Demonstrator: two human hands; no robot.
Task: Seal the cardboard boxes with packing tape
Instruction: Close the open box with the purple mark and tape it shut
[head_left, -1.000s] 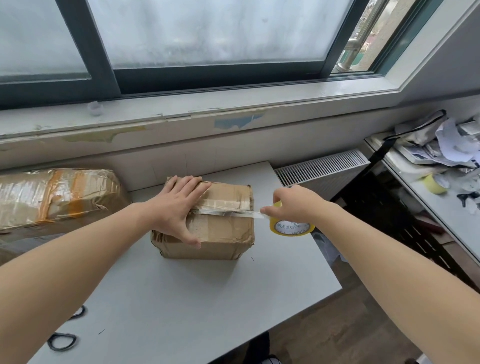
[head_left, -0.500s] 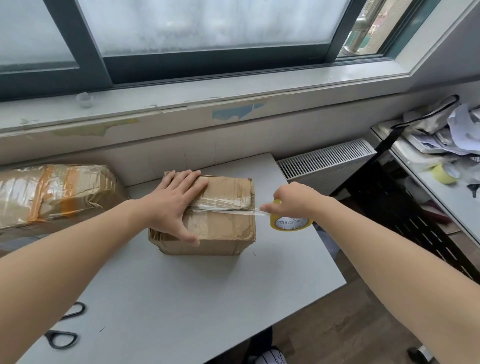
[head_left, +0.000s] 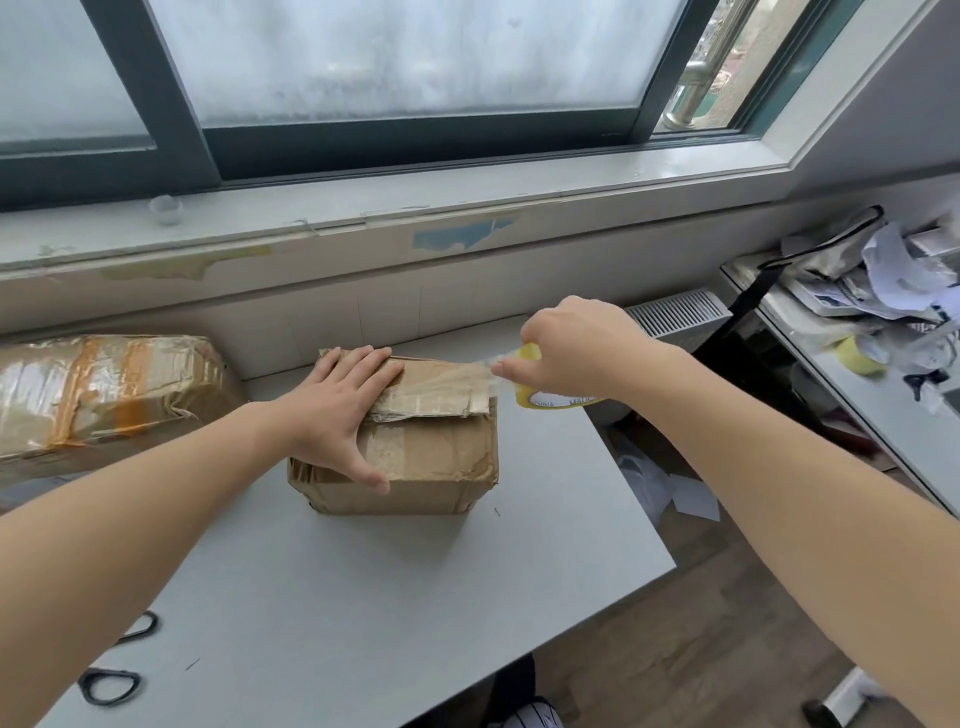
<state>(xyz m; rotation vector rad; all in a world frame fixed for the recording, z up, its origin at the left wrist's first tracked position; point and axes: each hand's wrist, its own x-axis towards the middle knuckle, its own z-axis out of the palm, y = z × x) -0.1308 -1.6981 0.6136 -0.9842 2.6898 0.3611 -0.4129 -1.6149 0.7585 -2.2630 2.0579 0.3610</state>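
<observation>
My left hand (head_left: 337, 410) lies flat on the left part of the cardboard box's (head_left: 441, 457) top, fingers straight and together and pointing toward the window, thumb spread down over the front face. It presses on the box and grips nothing. The box sits near the middle of the grey bench (head_left: 363, 597), its top flaps crumpled and already crossed by clear tape.

My right hand (head_left: 576, 348) hovers just past the box's upper right edge, fingers curled round the roll of packing tape (head_left: 563, 401). The roll's yellow rim and printed core show under my knuckles. A short clear strip of tape (head_left: 493, 362) runs from the roll to the box's top right edge, so the box lies between my two hands, with the right one a little higher than the lid.

A larger tape-wrapped box (head_left: 104, 395) stands at the bench's far left, and black scissors (head_left: 109, 686) lie near my left forearm.
</observation>
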